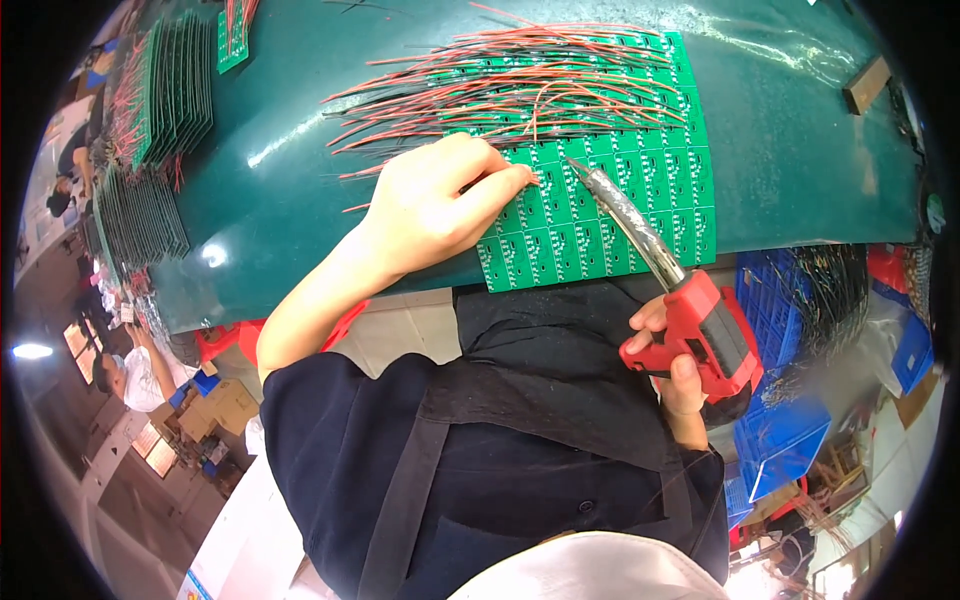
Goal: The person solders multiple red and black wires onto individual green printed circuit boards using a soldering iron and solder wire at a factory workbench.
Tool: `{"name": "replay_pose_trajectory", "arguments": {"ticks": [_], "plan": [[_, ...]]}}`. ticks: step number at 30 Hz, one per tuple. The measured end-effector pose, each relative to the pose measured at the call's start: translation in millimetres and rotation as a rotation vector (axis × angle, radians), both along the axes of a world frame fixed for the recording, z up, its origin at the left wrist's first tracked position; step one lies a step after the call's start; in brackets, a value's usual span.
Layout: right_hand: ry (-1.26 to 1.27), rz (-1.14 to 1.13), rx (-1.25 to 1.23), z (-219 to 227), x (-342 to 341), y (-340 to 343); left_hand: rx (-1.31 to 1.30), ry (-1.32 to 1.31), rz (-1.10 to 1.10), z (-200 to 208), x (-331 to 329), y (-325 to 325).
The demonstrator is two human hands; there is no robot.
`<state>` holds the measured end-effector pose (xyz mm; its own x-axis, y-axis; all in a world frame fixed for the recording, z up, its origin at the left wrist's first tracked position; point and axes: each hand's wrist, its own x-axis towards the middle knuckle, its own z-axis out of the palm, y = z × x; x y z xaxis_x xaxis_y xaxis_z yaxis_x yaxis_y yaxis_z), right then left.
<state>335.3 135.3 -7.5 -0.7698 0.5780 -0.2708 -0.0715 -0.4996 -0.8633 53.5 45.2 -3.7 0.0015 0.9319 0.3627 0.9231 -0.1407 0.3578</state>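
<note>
A wide green circuit-board panel (570, 243) is laid flat on the green table (790, 160), at the table's near edge. Its face is divided into rows of small repeated units, dotted with white marks and dark spots. Its far rows are covered by long red and black wires (500, 82), fanned out leftward. A wire end (534, 178) is pinched by the left hand (438, 205) between thumb and forefinger; a red-and-black soldering gun (703, 335) is gripped by the curled right hand (684, 384), its tip (578, 168) close to the wire end
</note>
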Motion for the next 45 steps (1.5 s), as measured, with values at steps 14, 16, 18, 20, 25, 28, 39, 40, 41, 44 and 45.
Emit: {"name": "replay_pose_trajectory", "arguments": {"ticks": [14, 16, 18, 20, 25, 28, 39, 40, 41, 44, 45], "plan": [[-0.21, 0.077, 0.09, 6.9, -1.8, -1.6, 0.008, 0.026, 0.009, -1.1, 1.2, -0.4], [-0.143, 0.063, 0.065, 5.2, -2.3, 1.5, 0.012, 0.025, 0.009, -0.6, 1.3, -0.6], [0.021, -0.002, -0.011, -0.8, 2.3, 4.6, 0.011, 0.026, 0.002, -0.7, 1.2, -0.1], [0.001, -0.008, -0.036, 2.7, 2.1, 5.4, 0.01, 0.025, 0.005, -0.7, 1.6, -0.7], [-0.128, -0.01, 0.064, 10.3, -5.7, 2.3, 0.012, 0.019, 0.004, -1.6, 2.3, -0.1], [-0.12, -0.012, 0.078, 8.7, -6.1, 3.4, 0.002, 0.026, 0.01, -1.6, 2.4, 0.2], [-0.081, 0.004, -0.012, -0.7, 12.2, 7.5, -0.016, -0.003, -0.021, 3.2, 9.7, 11.1], [-0.096, 0.014, -0.016, -0.6, 12.5, 7.0, -0.017, -0.004, -0.022, 2.8, 9.9, 12.0], [-0.097, 0.014, -0.017, -1.3, 12.3, 6.4, -0.008, -0.005, -0.019, 2.5, 10.1, 12.9], [-0.083, -0.006, -0.016, -2.7, 11.8, 5.1, -0.01, -0.005, -0.016, 2.7, 11.1, 16.5], [-0.101, 0.0, -0.026, -1.6, 11.4, 5.4, -0.022, 0.0, -0.01, 3.4, 11.3, 16.9]]}}
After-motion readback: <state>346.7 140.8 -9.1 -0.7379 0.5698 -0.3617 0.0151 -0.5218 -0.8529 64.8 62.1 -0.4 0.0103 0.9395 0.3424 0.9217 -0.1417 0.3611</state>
